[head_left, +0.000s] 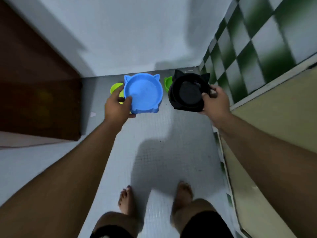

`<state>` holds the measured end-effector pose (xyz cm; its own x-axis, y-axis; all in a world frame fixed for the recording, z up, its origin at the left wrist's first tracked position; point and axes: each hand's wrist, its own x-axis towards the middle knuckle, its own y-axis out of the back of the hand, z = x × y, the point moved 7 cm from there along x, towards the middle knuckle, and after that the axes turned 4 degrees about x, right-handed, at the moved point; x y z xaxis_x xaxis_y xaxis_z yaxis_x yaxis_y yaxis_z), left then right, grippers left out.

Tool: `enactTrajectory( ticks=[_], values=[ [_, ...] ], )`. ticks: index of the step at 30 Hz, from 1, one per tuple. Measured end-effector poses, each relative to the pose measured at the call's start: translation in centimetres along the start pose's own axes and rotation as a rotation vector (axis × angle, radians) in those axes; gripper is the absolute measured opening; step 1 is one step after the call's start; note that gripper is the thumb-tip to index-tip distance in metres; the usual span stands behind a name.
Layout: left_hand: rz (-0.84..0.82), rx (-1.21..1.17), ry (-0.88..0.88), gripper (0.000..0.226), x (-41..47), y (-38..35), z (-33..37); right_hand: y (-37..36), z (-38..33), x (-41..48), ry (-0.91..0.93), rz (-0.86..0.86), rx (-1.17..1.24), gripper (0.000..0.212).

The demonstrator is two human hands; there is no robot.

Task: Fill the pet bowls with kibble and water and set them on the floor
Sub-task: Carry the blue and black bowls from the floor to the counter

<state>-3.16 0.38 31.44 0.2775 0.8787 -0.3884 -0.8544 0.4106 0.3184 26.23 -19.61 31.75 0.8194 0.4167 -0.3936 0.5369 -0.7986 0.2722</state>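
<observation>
Feet [155, 200]: bare, on grey tiled floor [154, 134].
Left hand [117, 107]: grips blue bowl [143, 92] at near-left rim, thumb inside.
Right hand [215, 103]: grips black bowl [188, 91] at right rim, thumb over edge.
Green bowls [115, 88]: behind both.

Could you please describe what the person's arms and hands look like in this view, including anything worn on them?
Both arms are bare from the bottom edge of the view to the fingertips, with no sleeves showing. The left hand and right hand carry no gloves, and no watch, bracelet or ring can be made out, though motion blur limits fine detail. Lower down, dark shorts and bare feet show.
</observation>
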Motion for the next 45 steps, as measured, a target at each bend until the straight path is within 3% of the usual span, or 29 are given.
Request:
enactTrajectory(
  ticks=[7, 15, 27, 34, 45],
  values=[
    [-0.033, -0.020, -0.051, 0.039, -14.5, 7.0, 14.0, 9.3, -14.5, -16.3, 0.044, -0.030, 0.106, 0.040],
    [-0.218, -0.017, -0.187, 0.045, -27.1, 10.6, 20.1, 17.4, -18.7, -33.4, 0.150, 0.198, 0.130, 0.041],
    [-0.690, 0.083, -0.412, 0.042, -49.9, 4.3, 26.0, 36.5, -11.2, -61.4, 0.168, 0.688, 0.357, 0.031],
    [-0.997, 0.168, -0.481, 0.042, -66.9, -3.8, 22.4, 46.9, -2.6, -77.6, 0.166, 0.954, 0.454, 0.031],
    [-1.279, 0.218, -0.493, 0.039, -95.6, -16.7, 12.6, 64.6, 13.3, -100.2, 0.052, 1.258, 0.492, 0.031]
  ],
)
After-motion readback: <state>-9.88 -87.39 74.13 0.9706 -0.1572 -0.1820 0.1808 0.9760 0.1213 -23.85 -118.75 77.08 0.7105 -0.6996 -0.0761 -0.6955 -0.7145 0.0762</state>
